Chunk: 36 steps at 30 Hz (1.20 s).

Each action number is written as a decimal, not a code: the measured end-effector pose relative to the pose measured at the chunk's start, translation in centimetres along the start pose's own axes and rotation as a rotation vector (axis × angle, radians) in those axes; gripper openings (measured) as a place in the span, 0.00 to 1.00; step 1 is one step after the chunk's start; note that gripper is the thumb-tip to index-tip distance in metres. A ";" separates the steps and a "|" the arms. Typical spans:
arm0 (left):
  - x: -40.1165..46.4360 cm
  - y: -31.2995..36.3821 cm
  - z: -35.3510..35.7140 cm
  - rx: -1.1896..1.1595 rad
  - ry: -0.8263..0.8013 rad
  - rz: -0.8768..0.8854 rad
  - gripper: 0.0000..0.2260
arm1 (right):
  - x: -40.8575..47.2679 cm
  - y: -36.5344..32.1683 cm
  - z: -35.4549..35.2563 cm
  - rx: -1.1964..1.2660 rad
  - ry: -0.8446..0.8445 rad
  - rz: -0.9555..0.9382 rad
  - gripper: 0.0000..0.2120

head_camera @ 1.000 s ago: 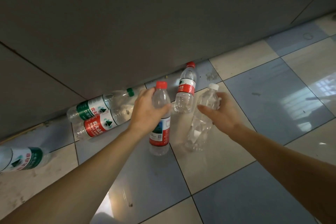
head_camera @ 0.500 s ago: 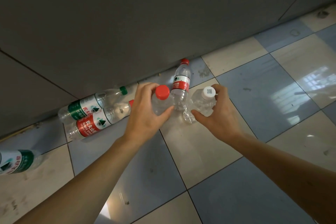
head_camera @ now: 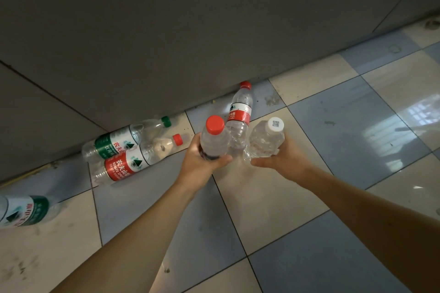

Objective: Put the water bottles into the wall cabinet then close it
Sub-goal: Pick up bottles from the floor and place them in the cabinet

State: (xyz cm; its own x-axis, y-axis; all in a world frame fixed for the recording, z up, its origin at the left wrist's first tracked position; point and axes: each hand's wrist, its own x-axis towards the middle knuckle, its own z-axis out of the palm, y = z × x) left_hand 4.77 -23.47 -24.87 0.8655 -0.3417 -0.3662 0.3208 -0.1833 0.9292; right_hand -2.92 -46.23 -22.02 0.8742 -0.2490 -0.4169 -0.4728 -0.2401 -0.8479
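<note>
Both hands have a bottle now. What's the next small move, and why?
Probably lift both toward the cabinet. The left hand grips the red-capped bottle, the right hand the white-capped bottle, so neither can take another from the floor.

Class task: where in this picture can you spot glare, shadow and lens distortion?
Head view: window glare shines on the glossy floor tiles at right; the grey wall lies in dull shade; the wide lens bends the tile lines and stretches both forearms; the green-label bottle at the left edge looks soft and is cut off.
</note>
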 end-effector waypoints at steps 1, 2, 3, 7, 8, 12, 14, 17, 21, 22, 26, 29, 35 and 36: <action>0.1 -0.1 0.1 -0.013 0.003 -0.002 0.35 | 0.2 -0.1 0.2 0.017 -0.027 0.000 0.39; 0.1 -0.2 0.2 -0.024 0.005 -0.007 0.35 | 0.2 -0.2 0.4 0.034 -0.039 0.005 0.36; 0.1 -0.2 0.2 -0.032 0.007 -0.017 0.34 | 0.2 -0.3 0.5 0.048 -0.039 0.010 0.35; 0.0 0.2 0.0 -0.080 0.046 -0.042 0.28 | -0.5 -1.1 1.3 0.080 -0.017 0.011 0.32; -0.3 0.5 -0.2 -0.089 0.055 -0.042 0.26 | -0.7 -1.6 1.6 0.080 -0.027 0.010 0.31; -3.2 3.0 -2.2 -0.129 0.104 -0.045 0.24 | -2.9 -5.3 2.6 0.060 -0.096 0.005 0.31; -5.9 5.5 -3.5 -0.151 0.122 -0.066 0.27 | -4.8 -8.5 2.9 0.043 -0.131 -0.008 0.30; -10.8 10.5 -5.8 -0.154 0.174 -0.088 0.34 | -8.3 -14.4 3.0 0.026 -0.191 -0.028 0.29; -17.6 19.5 -9.6 -0.128 0.210 -0.088 0.35 | -13.9 -24.2 2.8 -0.030 -0.273 -0.059 0.30; -19.4 22.2 -10.7 -0.121 0.217 -0.088 0.35 | -15.5 -26.9 2.7 -0.039 -0.280 -0.061 0.32; -27.2 33.7 -15.8 -0.079 0.232 -0.066 0.29 | -22.4 -38.0 2.9 -0.055 -0.306 -0.100 0.35; -32.9 43.6 -20.5 -0.083 0.259 -0.009 0.26 | -27.6 -48.1 3.6 -0.074 -0.333 -0.170 0.35; -42.7 62.0 -31.0 -0.083 0.284 0.158 0.24 | -36.9 -69.4 5.6 -0.080 -0.343 -0.328 0.36; -44.2 64.8 -32.8 -0.080 0.304 0.190 0.24 | -38.2 -72.8 6.1 -0.069 -0.334 -0.358 0.35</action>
State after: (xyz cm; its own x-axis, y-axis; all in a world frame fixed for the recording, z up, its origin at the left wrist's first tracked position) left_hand -0.08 10.02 53.15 0.9835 -0.0710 -0.1665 0.1619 -0.0658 0.9846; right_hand -1.23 -13.51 53.68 0.9655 0.1725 -0.1951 -0.1324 -0.3199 -0.9382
